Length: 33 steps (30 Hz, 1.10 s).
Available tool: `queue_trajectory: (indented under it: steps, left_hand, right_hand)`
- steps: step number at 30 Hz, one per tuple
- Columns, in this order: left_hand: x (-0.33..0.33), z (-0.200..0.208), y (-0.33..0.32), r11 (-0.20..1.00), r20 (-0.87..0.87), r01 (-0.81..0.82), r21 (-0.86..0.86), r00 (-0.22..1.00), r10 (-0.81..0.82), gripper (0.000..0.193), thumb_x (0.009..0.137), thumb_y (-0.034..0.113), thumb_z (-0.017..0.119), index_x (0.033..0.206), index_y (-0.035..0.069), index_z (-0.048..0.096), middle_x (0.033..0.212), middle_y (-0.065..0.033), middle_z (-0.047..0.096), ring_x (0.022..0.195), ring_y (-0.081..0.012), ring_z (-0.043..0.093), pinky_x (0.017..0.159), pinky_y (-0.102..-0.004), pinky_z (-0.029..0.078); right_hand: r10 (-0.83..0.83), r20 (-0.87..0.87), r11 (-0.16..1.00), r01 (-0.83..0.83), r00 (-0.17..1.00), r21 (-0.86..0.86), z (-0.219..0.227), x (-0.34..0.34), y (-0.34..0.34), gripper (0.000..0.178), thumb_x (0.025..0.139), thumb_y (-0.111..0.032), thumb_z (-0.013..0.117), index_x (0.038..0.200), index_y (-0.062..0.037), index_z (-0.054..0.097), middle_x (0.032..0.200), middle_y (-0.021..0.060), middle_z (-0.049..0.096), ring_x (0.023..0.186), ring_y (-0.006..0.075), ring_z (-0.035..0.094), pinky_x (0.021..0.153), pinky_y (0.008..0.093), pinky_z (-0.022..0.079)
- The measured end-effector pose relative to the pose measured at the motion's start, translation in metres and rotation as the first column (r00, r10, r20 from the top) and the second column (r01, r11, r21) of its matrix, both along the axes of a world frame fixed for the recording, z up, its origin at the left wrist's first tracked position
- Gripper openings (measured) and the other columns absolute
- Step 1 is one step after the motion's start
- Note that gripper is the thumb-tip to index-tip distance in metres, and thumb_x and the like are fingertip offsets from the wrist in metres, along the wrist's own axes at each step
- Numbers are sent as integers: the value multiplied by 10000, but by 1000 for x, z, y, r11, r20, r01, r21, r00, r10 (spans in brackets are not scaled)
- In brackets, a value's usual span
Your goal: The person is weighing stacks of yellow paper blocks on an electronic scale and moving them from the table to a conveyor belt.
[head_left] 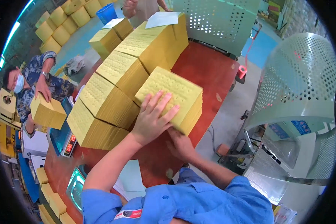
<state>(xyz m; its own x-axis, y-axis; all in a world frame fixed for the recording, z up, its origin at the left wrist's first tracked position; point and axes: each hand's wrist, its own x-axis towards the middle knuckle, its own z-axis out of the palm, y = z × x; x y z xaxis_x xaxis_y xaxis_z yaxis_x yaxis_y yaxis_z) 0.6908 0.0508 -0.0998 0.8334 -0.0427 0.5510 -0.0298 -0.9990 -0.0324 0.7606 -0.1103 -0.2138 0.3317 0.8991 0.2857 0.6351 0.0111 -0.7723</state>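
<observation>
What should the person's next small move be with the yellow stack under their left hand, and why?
Probably a small turn of the yellow stack to line it up with the neighbouring stacks: it is askew to them, the left hand lies spread on its top, and the right hand is at its lower near side.

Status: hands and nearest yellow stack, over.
Left hand spread atop yellow stack. Right hand at its near lower corner, grip partly hidden. Neighbouring stacks close on left.

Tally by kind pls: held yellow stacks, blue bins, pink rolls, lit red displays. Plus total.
Held yellow stacks: 2
Blue bin: 1
Pink roll: 1
Lit red display: 1
Total: 5
</observation>
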Motion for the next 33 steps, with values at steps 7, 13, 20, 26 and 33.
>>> queue_trajectory:
  steps: [7, 13, 20, 26, 33]
  left_hand:
    - [157, 7, 55, 999, 16, 29, -15, 999, -28, 873, 650, 225, 847, 1420, 198, 438, 1480, -129, 385, 1375, -372, 350, 1133, -550, 265]
    - [275, -4, 100, 999, 37, 41, 6, 998, -41, 918, 644, 202, 849, 1447, 190, 404, 1469, -128, 395, 1366, -373, 357, 1132, -547, 270]
    - [346, -6, 145, 999, 69, 16, 38, 997, -18, 881, 675, 194, 836, 1439, 176, 399, 1454, -143, 408, 1354, -383, 371, 1117, -551, 282]
    - [360, 17, 140, 995, 28, -83, 53, 996, 82, 839, 703, 191, 810, 1437, 149, 406, 1450, -159, 414, 1370, -348, 365, 1112, -539, 286]
    - [266, 5, 75, 978, -2, -120, -171, 993, 121, 850, 741, 172, 779, 1472, 88, 354, 1480, -193, 377, 1386, -381, 345, 1142, -511, 286]
  right_hand:
    - [-181, 26, 978, 177, 983, 107, -15, 150, 71, 570, 810, -15, 603, 1360, -24, 456, 1158, 267, 608, 1055, 434, 603, 890, 478, 504]
    - [-385, -81, 886, 392, 919, 246, -23, 240, 130, 580, 814, 12, 587, 1372, -99, 474, 1127, 201, 647, 1039, 371, 635, 879, 442, 514]
    - [-438, -41, 859, 432, 898, 275, -31, 297, 184, 701, 817, 18, 605, 1471, -86, 375, 1279, 164, 602, 1213, 316, 567, 1007, 386, 448]
    - [-421, 33, 889, 405, 906, 214, -21, 316, 197, 682, 837, -66, 597, 1465, -51, 332, 1378, 250, 492, 1252, 407, 499, 1017, 462, 434]
    - [-377, -31, 847, 359, 926, 392, -26, 241, 139, 578, 875, -75, 589, 1418, -18, 399, 1321, 238, 532, 1220, 396, 532, 1017, 423, 436]
